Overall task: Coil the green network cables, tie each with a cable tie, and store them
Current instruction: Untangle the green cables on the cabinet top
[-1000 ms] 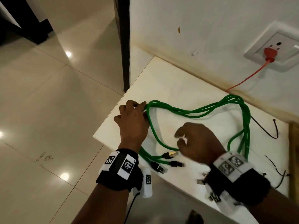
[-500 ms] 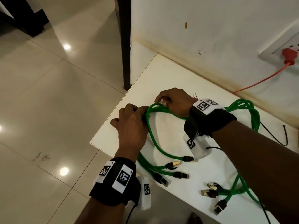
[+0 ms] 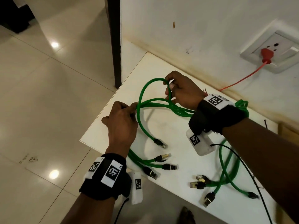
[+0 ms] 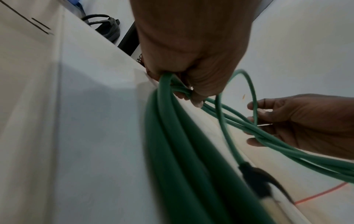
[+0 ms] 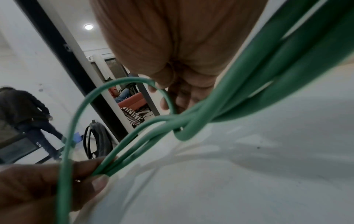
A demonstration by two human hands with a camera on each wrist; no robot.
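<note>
Several green network cables (image 3: 163, 106) with black and gold plugs lie looped on the white table (image 3: 161, 71). My left hand (image 3: 123, 117) grips the bundle of strands near the table's left edge; the left wrist view shows the green strands (image 4: 172, 121) running out of the left fist (image 4: 191, 84). My right hand (image 3: 179, 91) pinches one strand and holds a raised loop (image 3: 145, 88) of the cable above the table. In the right wrist view that single loop (image 5: 80, 109) arcs from the right fingertips (image 5: 164, 91) down to the left hand (image 5: 38, 184).
Loose plug ends (image 3: 163, 157) and a second green bundle (image 3: 226, 172) lie on the near table. A black cable tie (image 3: 265, 124) lies far right. A red plug (image 3: 267, 54) with an orange cord sits in the wall socket. A black door frame (image 3: 114, 41) stands left.
My right hand has lifted one strand away from the bundle, forming a raised loop further from the left hand. The left hand keeps its grip in place.
</note>
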